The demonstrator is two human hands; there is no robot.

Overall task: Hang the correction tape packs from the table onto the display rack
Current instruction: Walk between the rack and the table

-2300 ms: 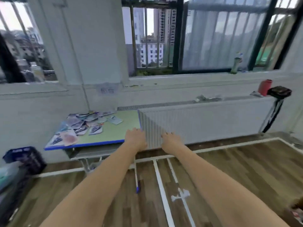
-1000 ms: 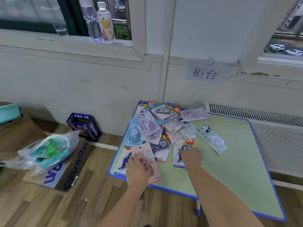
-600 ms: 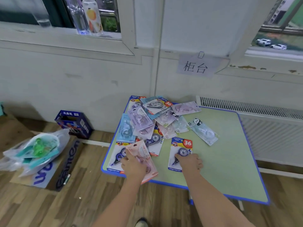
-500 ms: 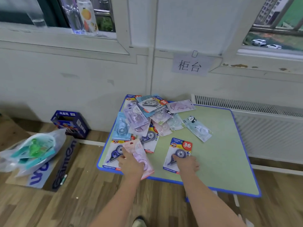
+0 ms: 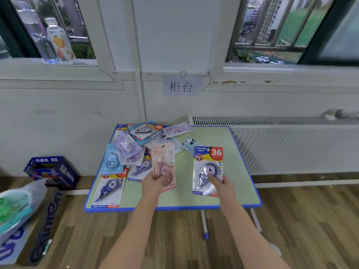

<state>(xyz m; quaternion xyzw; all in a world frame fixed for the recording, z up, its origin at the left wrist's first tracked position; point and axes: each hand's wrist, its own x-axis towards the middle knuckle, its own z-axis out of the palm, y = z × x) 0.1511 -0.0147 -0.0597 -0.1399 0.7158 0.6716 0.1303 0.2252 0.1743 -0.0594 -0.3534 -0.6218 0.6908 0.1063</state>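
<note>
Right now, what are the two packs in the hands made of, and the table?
Pink pack in the left hand: looks like printed card under glossy clear plastic; it shines. Blue "36" pack in the right hand: likely the same, with a see-through bubble. Table: smooth matte green top with a blue edge strip, probably plastic.

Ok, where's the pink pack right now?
In the head view, the pink pack is held upright in the left hand, above the table's front edge, right of the pile.

Single head view, looking forward and down, near the table (image 5: 223,197)
</note>
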